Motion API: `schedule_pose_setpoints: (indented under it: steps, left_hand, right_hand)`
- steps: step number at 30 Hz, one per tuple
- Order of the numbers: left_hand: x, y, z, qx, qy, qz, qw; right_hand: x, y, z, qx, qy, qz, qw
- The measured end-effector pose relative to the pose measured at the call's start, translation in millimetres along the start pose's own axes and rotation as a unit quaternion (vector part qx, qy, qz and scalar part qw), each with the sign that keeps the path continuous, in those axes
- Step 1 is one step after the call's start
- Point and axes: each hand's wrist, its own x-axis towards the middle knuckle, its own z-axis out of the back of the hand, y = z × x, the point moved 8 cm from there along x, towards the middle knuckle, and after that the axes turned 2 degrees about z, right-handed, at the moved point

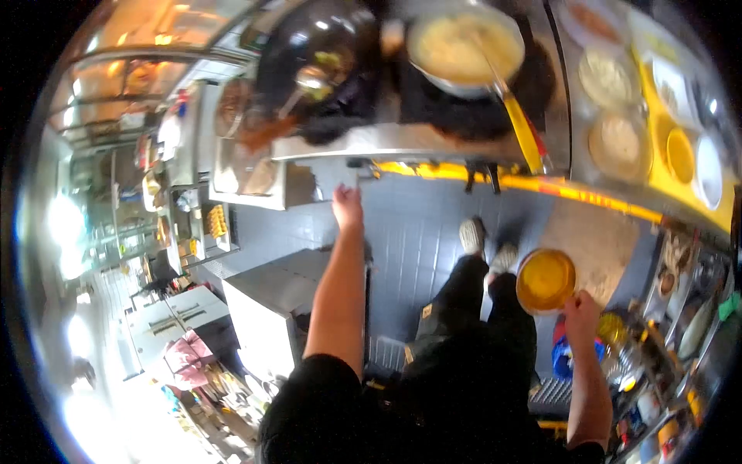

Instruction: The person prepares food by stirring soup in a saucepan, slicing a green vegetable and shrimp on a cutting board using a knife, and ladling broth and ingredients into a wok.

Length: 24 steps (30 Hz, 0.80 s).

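My left hand [348, 207] reaches forward to the stove's front edge, its fingers curled close to a small dark knob [358, 163] and grey lever. Whether they grip the lever is too blurred to tell. Low on the right, my right hand [581, 313] grips the side of a round metal bowl [546, 280] holding yellow liquid. On the stove ahead, a large pan [468, 48] contains pale yellow food, and a ladle with a yellow handle [522, 131] leans out of it. A dark wok [328, 46] with green bits and a metal ladle [313, 80] sits to its left.
Bowls of pale ingredients [618, 143] and a yellow tray [657, 147] stand on the right counter. A yellow pipe [572, 188] runs along the stove front. A metal cabinet [267, 301] is at my left; bottles and jars [641, 363] crowd the lower right.
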Motion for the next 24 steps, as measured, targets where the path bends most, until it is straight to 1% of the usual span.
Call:
schedule_pose_setpoints:
  steps: [1,2,4,5,6,7,8,10,12,14,16,17,18,19,20,23,24]
  left_hand:
    - [-25,-13,19,0.091,-0.018,-0.082,0.992]
    - [-37,-44,39,0.170,-0.056,-0.168,0.969]
    - [-84,-134,74,0.249,-0.095,-0.286,0.920]
    - [-100,-174,93,0.274,-0.111,-0.303,0.906]
    - [-104,-200,109,0.281,-0.134,-0.320,0.895]
    - [-102,-221,126,0.294,-0.159,-0.349,0.875]
    - [-97,-237,141,0.309,-0.178,-0.375,0.855]
    - [-64,-252,169,0.335,-0.167,-0.383,0.845]
    - [-27,-260,180,0.443,-0.174,-0.350,0.807]
    - [11,-256,185,0.556,-0.147,-0.283,0.768]
    - [45,-247,182,0.613,-0.072,-0.221,0.755]
    - [61,-241,178,0.612,-0.015,-0.195,0.766]
    - [73,-233,174,0.622,0.006,-0.229,0.749]
    - [78,-236,170,0.609,0.050,-0.205,0.764]
    - [81,-236,167,0.597,0.095,-0.177,0.777]
    - [109,-217,159,0.628,0.094,-0.252,0.730]
    - [116,-208,153,0.620,0.107,-0.264,0.731]
  right_hand:
    - [-6,19,9,0.024,0.001,0.027,0.999]
    - [1,55,20,0.048,-0.004,0.075,0.996]
    - [-17,96,47,0.067,-0.016,0.145,0.987]
    - [-22,114,55,0.068,-0.030,0.185,0.980]
    - [-24,132,61,0.069,-0.042,0.221,0.972]
    - [-27,157,69,0.059,-0.027,0.257,0.964]
    - [-29,173,76,0.102,-0.011,0.242,0.965]
    - [-45,231,97,0.179,0.020,0.199,0.963]
    - [-23,254,101,0.094,0.000,0.269,0.959]
    - [-33,309,116,0.100,0.012,0.245,0.964]
    - [-13,332,113,0.161,0.018,0.243,0.956]
    - [-7,345,117,0.206,0.020,0.221,0.953]
    - [-6,368,116,0.250,0.023,0.202,0.947]
    - [-5,386,113,0.295,0.029,0.179,0.938]
    - [0,404,114,0.292,0.023,0.185,0.938]
    - [22,453,109,0.291,0.007,0.199,0.936]
    - [30,466,106,0.295,0.001,0.198,0.935]
